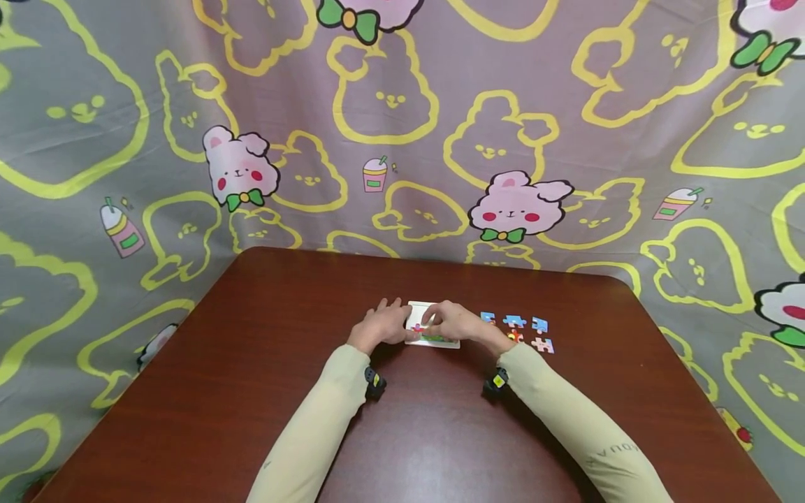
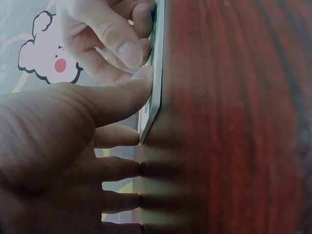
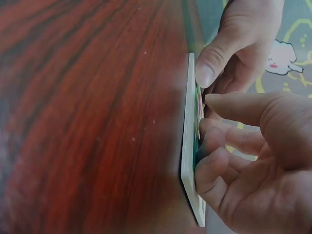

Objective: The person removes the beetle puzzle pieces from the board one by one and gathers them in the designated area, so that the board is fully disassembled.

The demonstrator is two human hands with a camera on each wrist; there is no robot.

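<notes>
A small jigsaw board (image 1: 446, 344) with a pale frame lies flat on the table, a colourful picture across its lower part. My left hand (image 1: 385, 324) rests at its left side; in the left wrist view the thumb (image 2: 131, 92) presses the board's edge and the other fingers are straight, their tips down on the table. Over the board, my right hand (image 1: 458, 321) bends its fingers (image 3: 214, 168) down onto the picture, with the thumb (image 3: 239, 107) close to the surface. I cannot tell whether a piece is between these fingertips.
Right of the board lie several loose jigsaw pieces, among them a blue one (image 1: 514, 321) and a pale one (image 1: 542, 345); my right wrist partly covers some. The brown wooden table (image 1: 283, 307) ends at a patterned cloth (image 1: 402, 202) hanging behind and at the sides.
</notes>
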